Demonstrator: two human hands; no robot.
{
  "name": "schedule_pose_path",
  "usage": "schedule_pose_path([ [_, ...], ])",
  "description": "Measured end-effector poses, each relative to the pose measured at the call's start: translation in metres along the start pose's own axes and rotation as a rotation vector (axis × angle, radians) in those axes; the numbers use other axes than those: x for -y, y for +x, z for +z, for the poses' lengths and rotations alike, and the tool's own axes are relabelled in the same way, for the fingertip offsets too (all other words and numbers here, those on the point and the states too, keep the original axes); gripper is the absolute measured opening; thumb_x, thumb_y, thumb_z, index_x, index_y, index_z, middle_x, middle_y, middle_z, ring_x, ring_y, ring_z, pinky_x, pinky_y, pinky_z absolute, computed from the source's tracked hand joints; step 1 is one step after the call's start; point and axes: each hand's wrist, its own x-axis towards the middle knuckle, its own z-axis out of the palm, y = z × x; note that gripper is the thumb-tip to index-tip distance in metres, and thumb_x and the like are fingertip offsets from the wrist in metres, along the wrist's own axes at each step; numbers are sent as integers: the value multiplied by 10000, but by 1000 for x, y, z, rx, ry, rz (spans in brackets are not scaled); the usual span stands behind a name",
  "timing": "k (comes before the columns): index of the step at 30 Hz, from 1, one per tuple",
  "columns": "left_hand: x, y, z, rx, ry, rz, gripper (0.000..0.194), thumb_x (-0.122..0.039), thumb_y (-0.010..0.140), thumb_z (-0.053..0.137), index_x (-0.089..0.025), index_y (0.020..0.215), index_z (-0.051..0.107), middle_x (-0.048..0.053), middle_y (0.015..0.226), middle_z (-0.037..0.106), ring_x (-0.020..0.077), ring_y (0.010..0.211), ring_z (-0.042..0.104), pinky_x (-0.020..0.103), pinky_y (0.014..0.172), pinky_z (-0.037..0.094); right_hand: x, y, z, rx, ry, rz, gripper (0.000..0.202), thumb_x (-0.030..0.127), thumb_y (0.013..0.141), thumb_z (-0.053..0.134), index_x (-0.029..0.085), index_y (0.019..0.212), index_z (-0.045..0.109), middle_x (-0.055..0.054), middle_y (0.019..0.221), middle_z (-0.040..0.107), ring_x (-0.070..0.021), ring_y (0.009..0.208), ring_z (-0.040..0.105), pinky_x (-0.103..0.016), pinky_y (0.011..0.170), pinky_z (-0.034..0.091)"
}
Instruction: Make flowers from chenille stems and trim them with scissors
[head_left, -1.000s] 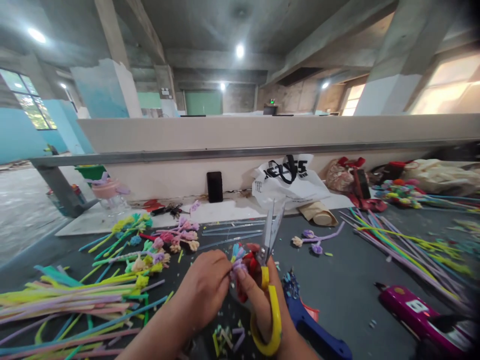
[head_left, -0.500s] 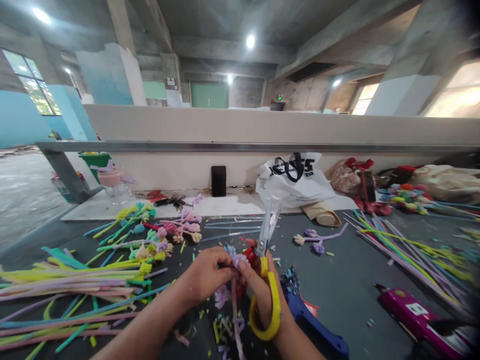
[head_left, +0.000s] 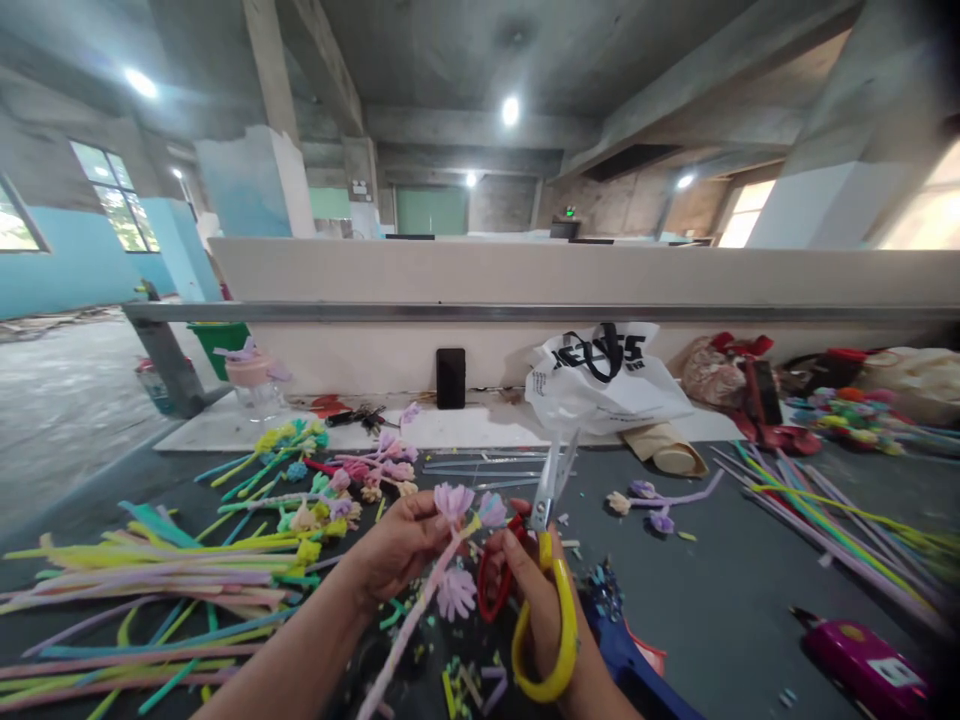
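Note:
My left hand (head_left: 401, 540) is closed on a fuzzy flower stem (head_left: 416, 615), pinching it just beneath a lilac bloom (head_left: 453, 502). From the same pink stem come a blue-lilac flower (head_left: 492, 510) and a lower lilac flower (head_left: 455, 594). Scissors with one yellow and one red handle (head_left: 551, 490) are in my right hand (head_left: 529, 585), blades pointing up and slightly parted. The fingers of that hand are wrapped round the handles, to the right of the flowers and apart from them.
Colourful fuzzy stems (head_left: 172, 570) and finished flowers (head_left: 375, 465) lie left. A blue glue gun (head_left: 637, 670) is beside my right hand, a purple tool (head_left: 862, 655) farther right. Behind stand a phone (head_left: 451, 378) and a white bag (head_left: 607, 380). Clippings litter the dark table.
The flower stem has turned and now slants down to the left, with its blooms spread into view. My right hand has come away from the blooms, still holding the scissors. The view has shifted slightly.

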Motion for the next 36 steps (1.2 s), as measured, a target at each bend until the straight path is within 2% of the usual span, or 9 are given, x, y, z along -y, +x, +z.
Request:
schedule_pose_path([
  [2, 4, 1, -1, -42, -82, -14, 210, -282, 642, 703, -141, 789, 655, 10, 664, 613, 96, 571, 540, 237, 620, 447, -4, 1, 0, 14, 76, 85, 552, 346, 707, 667, 286, 1186, 399, 45, 647, 569, -118, 459, 521, -231, 407, 434],
  [5, 10, 3, -2, -43, -115, -27, 167, -272, 660, 692, -144, 752, 636, -8, 599, 589, 89, 531, 537, 239, 594, 458, -10, 2, -1, 50, 213, 157, 559, 314, 687, 691, 276, 1172, 415, 28, 704, 593, -129, 530, 558, -241, 456, 457],
  [8, 14, 5, -2, -10, -120, -51, 188, -273, 664, 689, -132, 773, 632, 3, 585, 602, 100, 522, 560, 233, 567, 458, -11, 2, -2, 98, 254, 148, 585, 271, 672, 704, 270, 1177, 410, 9, 765, 611, -139, 586, 581, -241, 475, 463],
  [12, 18, 5, 0, 1, -128, -96, 211, -297, 655, 695, -121, 750, 628, 12, 597, 617, 102, 517, 556, 236, 556, 453, -6, 0, -2, 120, 169, 80, 620, 239, 664, 709, 287, 1194, 393, 19, 759, 625, -136, 548, 583, -256, 482, 471],
  [15, 23, 3, 2, 6, -126, -127, 249, -298, 624, 719, -110, 763, 634, 23, 629, 626, 106, 541, 562, 242, 585, 454, -3, 0, -1, 76, 169, 51, 625, 241, 652, 716, 298, 1190, 402, 29, 766, 631, -143, 561, 593, -278, 522, 485],
  [18, 26, 1, 5, 39, -119, -170, 255, -289, 629, 716, -102, 780, 632, 35, 660, 628, 114, 582, 572, 246, 623, 446, -2, 3, -1, 1, 200, 49, 629, 236, 629, 728, 284, 1176, 420, 48, 679, 611, -129, 487, 566, -252, 455, 463],
  [25, 15, 0, 1, 51, -134, -144, 192, -223, 658, 693, -124, 808, 625, 53, 746, 637, 136, 696, 591, 273, 732, 428, -1, 12, -8, -90, 273, 172, 615, 202, 578, 749, 250, 1114, 450, 63, 577, 602, -90, 432, 524, -186, 411, 423],
  [30, 9, 3, 3, 17, 51, -83, 190, -259, 637, 705, -118, 742, 631, 27, 683, 627, 117, 652, 560, 232, 671, 411, -3, 12, -8, -119, 248, 162, 656, 208, 580, 748, 263, 1141, 410, 77, 565, 571, -98, 436, 523, -196, 406, 429],
  [36, 7, 3, 13, 1, 334, -78, 231, -338, 620, 693, -119, 681, 649, -10, 580, 604, 106, 543, 502, 229, 580, 392, -10, 8, -8, -119, 111, 38, 697, 231, 641, 715, 321, 1216, 332, 81, 645, 560, -105, 451, 520, -236, 437, 457],
])
